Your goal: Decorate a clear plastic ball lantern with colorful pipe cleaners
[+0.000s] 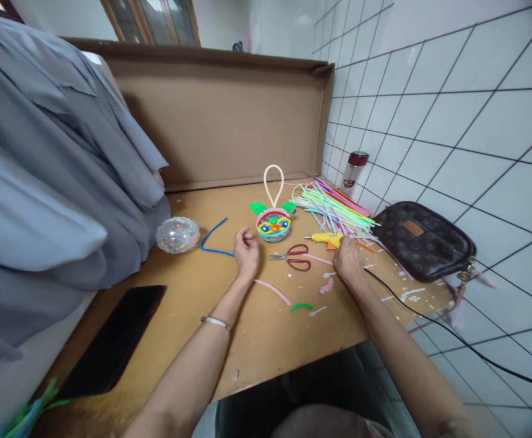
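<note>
My right hand (349,260) is wrapped round the handle of a yellow hot glue gun (324,238), its nozzle pointing left. My left hand (246,250) rests over the table with curled fingers; whatever they pinch, if anything, is hidden. A bent blue pipe cleaner (211,249) runs up to the edge of that hand. Just right of it stands a round clear ornament (273,226) with green ears, blue-and-yellow eyes, an orange nose and a white loop on top. Between my hands lie red-handled scissors (297,258), blades pointing left and slightly apart.
A bundle of pastel pipe cleaners (334,208) lies beside a patterned bag (423,240) and a red-capped bottle (354,173). To the left are a clear ball (178,235) and a black phone (115,340). A black cord (412,311) trails right. Pink (273,290) and green scraps (301,306) lie in front.
</note>
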Demonstrator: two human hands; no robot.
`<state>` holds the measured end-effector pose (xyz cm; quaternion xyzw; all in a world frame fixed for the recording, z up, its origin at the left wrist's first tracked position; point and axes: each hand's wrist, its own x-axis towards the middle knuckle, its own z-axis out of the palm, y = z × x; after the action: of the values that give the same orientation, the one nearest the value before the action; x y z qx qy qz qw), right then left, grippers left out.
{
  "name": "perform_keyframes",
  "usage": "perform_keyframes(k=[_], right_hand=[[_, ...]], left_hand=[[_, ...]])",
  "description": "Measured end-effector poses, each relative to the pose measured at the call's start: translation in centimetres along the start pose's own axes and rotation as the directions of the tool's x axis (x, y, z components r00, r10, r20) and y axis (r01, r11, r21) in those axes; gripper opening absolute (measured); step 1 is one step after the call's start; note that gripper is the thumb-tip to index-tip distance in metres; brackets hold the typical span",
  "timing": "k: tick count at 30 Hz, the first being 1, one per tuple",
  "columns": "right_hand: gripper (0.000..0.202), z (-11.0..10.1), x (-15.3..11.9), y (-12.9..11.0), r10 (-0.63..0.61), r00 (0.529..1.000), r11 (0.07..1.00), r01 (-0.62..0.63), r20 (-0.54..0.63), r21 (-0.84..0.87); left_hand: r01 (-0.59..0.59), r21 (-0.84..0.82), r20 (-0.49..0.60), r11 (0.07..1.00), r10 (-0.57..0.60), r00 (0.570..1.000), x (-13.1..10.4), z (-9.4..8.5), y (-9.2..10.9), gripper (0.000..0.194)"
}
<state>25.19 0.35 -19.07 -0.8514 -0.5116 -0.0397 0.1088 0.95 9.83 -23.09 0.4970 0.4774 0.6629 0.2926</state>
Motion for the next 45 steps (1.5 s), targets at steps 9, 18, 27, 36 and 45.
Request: perform_keyframes(k=[9, 18, 27, 36, 45], right_hand=[[0.029, -0.6, -0.9, -1.2, -0.034, 0.999, 0.998, 0.034, 0.007, -0.046], [0.032, -0.3, -0.1, -1.8, 0.009, 1.0, 0.999, -0.01, -0.017, -0.049], [0.038, -0.5, -2.0, -2.8, -0.571, 0.804, 0.809, 0.585, -0.163, 0.051], [0.039, 0.7, -2.4, -4.0, -0.673, 0.739, 0.721, 0.657, 0.002, 0.22], [0.032, -0.3, -2.3, -4.6, -0.456, 0.889, 0.89, 0.455, 0.035, 0.028]], left_hand=[[0.017, 0.027, 0.017, 0.999, -0.017, 1.0, 0.0, -0.1, 0.1, 0.036], [0.026, 0.032, 0.023, 0.999, -0.026, 0.999, -0.2, -0.1, 0.3, 0.035], [0.022, 0.042, 0.017, 0.999, -0.023, 1.0, -0.1, 0.0, 0.1, 0.036], [0.036, 0.034, 0.018, 0.999, -0.037, 0.999, -0.1, -0.1, 0.2, 0.035], [0.009, 0.016, 0.0, 1.0, -0.009, 1.0, -0.5, -0.1, 1.0, 0.023]])
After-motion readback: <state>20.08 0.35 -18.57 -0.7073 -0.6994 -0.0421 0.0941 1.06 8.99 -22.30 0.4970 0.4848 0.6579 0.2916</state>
